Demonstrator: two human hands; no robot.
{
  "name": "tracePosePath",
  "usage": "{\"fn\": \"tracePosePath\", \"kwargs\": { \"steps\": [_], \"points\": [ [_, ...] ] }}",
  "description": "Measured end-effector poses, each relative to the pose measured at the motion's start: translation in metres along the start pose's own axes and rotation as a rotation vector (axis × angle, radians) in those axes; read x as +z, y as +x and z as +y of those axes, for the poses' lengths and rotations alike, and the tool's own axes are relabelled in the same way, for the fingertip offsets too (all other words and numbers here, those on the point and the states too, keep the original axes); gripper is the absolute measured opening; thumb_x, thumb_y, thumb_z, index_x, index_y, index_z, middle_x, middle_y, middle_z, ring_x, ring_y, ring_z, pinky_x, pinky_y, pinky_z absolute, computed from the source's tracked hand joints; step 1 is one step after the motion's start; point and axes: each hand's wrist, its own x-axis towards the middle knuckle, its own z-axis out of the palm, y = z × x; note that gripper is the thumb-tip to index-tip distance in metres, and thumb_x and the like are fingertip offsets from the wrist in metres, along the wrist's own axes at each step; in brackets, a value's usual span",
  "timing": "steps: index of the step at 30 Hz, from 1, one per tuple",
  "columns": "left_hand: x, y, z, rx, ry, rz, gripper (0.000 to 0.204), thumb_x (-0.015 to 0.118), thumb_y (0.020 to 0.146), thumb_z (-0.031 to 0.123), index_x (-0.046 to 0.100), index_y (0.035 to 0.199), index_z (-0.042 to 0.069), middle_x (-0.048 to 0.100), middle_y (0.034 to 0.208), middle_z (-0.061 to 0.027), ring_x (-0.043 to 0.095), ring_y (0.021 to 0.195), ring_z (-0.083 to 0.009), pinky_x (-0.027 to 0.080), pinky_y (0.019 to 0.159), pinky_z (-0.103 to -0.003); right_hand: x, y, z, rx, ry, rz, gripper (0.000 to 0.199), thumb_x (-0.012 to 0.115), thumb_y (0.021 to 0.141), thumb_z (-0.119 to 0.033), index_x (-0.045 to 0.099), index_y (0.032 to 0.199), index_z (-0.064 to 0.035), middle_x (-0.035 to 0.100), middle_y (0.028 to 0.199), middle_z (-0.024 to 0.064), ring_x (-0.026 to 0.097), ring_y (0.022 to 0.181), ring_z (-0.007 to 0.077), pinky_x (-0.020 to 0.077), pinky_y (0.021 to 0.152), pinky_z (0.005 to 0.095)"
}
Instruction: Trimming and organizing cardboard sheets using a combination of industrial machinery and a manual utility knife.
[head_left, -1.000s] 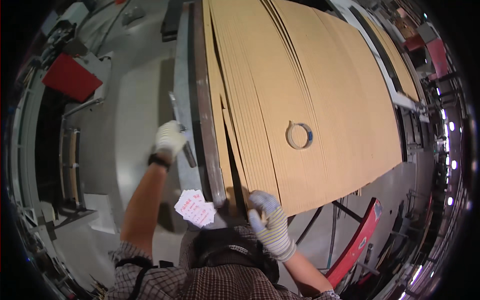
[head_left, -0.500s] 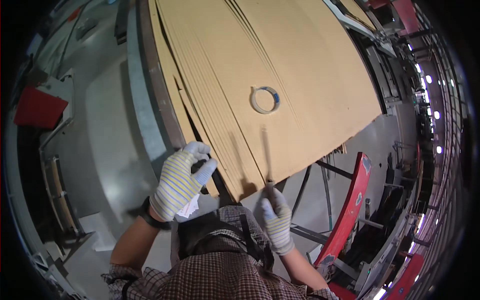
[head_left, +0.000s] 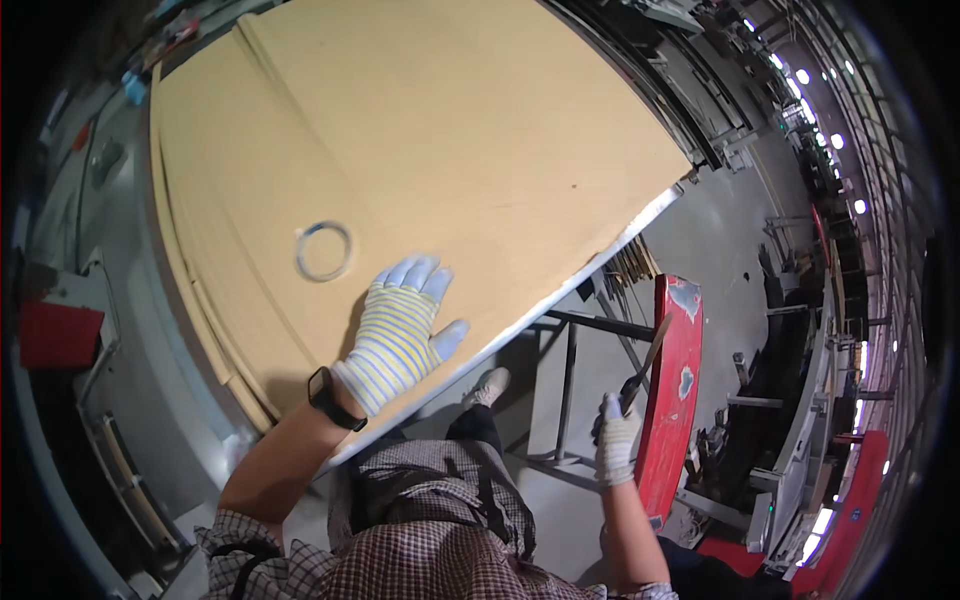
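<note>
My left hand (head_left: 397, 333), in a striped work glove, lies flat with spread fingers on the top sheet of a large stack of brown cardboard sheets (head_left: 430, 150), near the stack's front edge. A roll of clear tape (head_left: 323, 250) rests on the cardboard just left of that hand. My right hand (head_left: 616, 437), gloved too, hangs low at my right side, shut on a thin dark-handled blade tool (head_left: 643, 365) that points upward, away from the stack.
The stack sits on a metal-edged table (head_left: 560, 290) with a dark steel frame (head_left: 570, 390) below. A red panel (head_left: 672, 390) stands to the right of my right hand. A red bin (head_left: 58, 335) is at far left. Grey floor and machinery surround.
My left hand rose from the stack's near corner onto the top sheet and spread flat. My right hand left the cardboard edge and dropped to my right side holding the tool.
</note>
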Motion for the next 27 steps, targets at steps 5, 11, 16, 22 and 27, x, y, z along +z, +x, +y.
{"fn": "tracePosePath", "kwargs": {
  "steps": [5,11,16,22,27],
  "points": [
    [0.088,0.113,0.028,-0.012,0.149,0.006,0.071,0.061,0.086,0.040,0.041,0.139,-0.002,0.039,0.143,-0.0261,0.036,0.133,-0.0424,0.026,0.112,-0.050,-0.031,0.210,-0.011,-0.412,-0.136,-0.078,0.009,0.068,0.088,-0.011,0.062,0.085,-0.0043,0.056,0.073,-0.0041,0.047,0.068,0.0071,0.0428,0.061,0.0269],
    [0.150,0.166,0.019,-0.058,0.490,-0.118,0.076,0.056,0.088,0.041,0.030,0.146,-0.001,0.027,0.152,-0.0268,0.028,0.139,-0.0424,0.017,0.117,-0.049,-0.022,0.383,-0.049,-0.604,-0.440,-0.188,0.020,0.071,0.083,-0.017,0.067,0.094,-0.0002,0.069,0.080,0.0141,0.062,0.069,0.0236,0.0493,0.069,0.0353],
    [0.150,0.211,0.037,-0.112,0.482,-0.082,0.077,0.053,0.088,0.042,0.028,0.147,-0.001,0.025,0.153,-0.0265,0.025,0.141,-0.0419,0.015,0.117,-0.049,-0.030,0.438,-0.033,-0.470,-0.965,-0.338,0.050,0.068,0.079,-0.050,0.071,0.093,-0.0023,0.068,0.093,0.0245,0.065,0.090,0.0416,0.0506,0.083,0.0469],
    [0.185,0.231,0.049,-0.079,0.494,-0.230,0.078,0.055,0.086,0.041,0.029,0.146,-0.003,0.026,0.152,-0.0269,0.025,0.140,-0.0432,0.016,0.117,-0.051,-0.064,0.471,-0.033,-0.420,-0.990,-0.294,0.049,0.069,0.077,-0.048,0.071,0.091,-0.0014,0.068,0.091,0.0261,0.065,0.092,0.0412,0.0506,0.084,0.0474],
    [0.185,0.265,0.057,-0.108,0.409,-0.149,0.077,0.056,0.086,0.038,0.028,0.145,-0.003,0.026,0.150,-0.0294,0.023,0.141,-0.0436,0.016,0.117,-0.051,-0.145,0.507,-0.033,-0.157,-0.936,-0.169,0.047,0.070,0.075,-0.042,0.070,0.089,0.0029,0.067,0.088,0.0280,0.066,0.087,0.0437,0.0514,0.081,0.0474]
  ]
}}
